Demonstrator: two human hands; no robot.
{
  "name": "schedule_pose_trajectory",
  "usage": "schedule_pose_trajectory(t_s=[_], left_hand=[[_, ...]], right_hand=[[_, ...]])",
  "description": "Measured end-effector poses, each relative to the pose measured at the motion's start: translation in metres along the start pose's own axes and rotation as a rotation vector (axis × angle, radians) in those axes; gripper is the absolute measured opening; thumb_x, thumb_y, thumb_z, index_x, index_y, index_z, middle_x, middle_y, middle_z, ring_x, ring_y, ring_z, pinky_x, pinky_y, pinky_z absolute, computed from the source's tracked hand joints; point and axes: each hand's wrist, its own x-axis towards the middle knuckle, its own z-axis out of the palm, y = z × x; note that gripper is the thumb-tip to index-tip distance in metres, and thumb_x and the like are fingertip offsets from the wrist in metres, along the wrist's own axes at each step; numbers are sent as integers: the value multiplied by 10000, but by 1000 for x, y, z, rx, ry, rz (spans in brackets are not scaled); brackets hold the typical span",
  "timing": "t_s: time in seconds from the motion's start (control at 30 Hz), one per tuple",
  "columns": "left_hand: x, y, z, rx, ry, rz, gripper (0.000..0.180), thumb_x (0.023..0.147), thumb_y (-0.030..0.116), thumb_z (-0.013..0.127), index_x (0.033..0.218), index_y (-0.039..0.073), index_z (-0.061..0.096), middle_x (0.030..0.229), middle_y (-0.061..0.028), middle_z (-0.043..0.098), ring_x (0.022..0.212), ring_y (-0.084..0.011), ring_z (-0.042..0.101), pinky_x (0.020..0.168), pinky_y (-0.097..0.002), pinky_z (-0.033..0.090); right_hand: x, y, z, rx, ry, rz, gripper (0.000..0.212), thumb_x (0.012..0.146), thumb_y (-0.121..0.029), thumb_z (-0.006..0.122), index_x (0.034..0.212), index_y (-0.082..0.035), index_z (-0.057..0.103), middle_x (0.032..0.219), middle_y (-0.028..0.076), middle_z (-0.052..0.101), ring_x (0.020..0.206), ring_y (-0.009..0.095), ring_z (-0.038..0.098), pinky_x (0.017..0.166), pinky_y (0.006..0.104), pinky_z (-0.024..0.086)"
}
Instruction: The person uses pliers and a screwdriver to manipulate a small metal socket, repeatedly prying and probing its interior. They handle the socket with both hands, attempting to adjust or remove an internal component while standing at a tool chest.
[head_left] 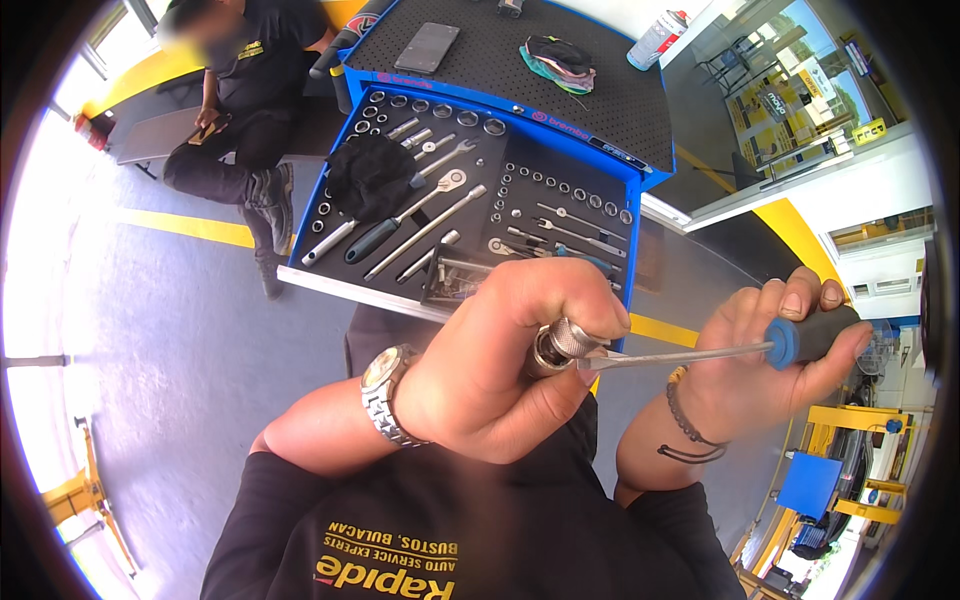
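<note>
Blue drawer (338, 160) holding sockets (468, 118), ratchet (405, 217), extensions (560, 228)

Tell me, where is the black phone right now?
In the head view, the phone lies flat at upper centre on the blue tool cart's black top, left of a bundle of rags.

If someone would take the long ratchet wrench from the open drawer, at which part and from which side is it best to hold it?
Take the ratchet wrench by its dark rubber handle, the lower-left end, coming from above. It lies flat and diagonal in the foam tray of the drawer, head up right beside the black cloth, so the thick handle seems the freest part to pinch.
</note>
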Motion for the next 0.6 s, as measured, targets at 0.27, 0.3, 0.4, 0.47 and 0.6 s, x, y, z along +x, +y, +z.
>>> schedule_pose_trajectory(t_s=[0.27, 0.3, 0.4, 0.47, 0.6], left_hand=[[-4, 8, 5, 30, -42, -137, 276, 765, -35, 557, 1029, 32, 514, 877, -118, 590, 759, -303, 595, 694, -357, 485], [-4, 8, 4, 44, -57, -141, 280, 766, -35, 561, 1035, 31, 513, 887, -121, 595, 768, -309, 599, 698, -360, 487], [-5, 7, 3, 55, -87, -153, 288, 770, -33, 574, 1045, 28, 513, 911, -128, 605, 787, -321, 608, 705, -367, 491], [-7, 5, 3, 51, -88, -150, 293, 770, -32, 579, 1049, 26, 513, 919, -129, 608, 790, -321, 610, 706, -366, 492], [-2, 3, 3, 80, -133, -28, 325, 829, -112, 557, 1094, 18, 421, 792, -72, 522, 615, -149, 527, 525, -275, 422]], right_hand=[[4, -24, 1, 7, -257, -314, 459, 896, -421, 622, 1080, -25, 480, 796, 75, 530, 451, 109, 429, 451, 217, 396], [3, -26, 3, 1, -269, -352, 465, 871, -417, 646, 1062, -26, 482, 796, 68, 529, 458, 111, 438, 466, 220, 393], [3, -28, 9, -47, -332, -363, 412, 855, -405, 621, 1010, -40, 512, 787, 41, 519, 480, 106, 423, 513, 230, 355], [0, -25, 12, -61, -341, -377, 402, 849, -402, 618, 1004, -45, 520, 782, 33, 514, 486, 103, 408, 521, 232, 339], [-2, -26, 13, -75, -337, -391, 405, 847, -398, 620, 1017, -46, 517, 781, 33, 508, 490, 98, 391, 517, 233, 327]])
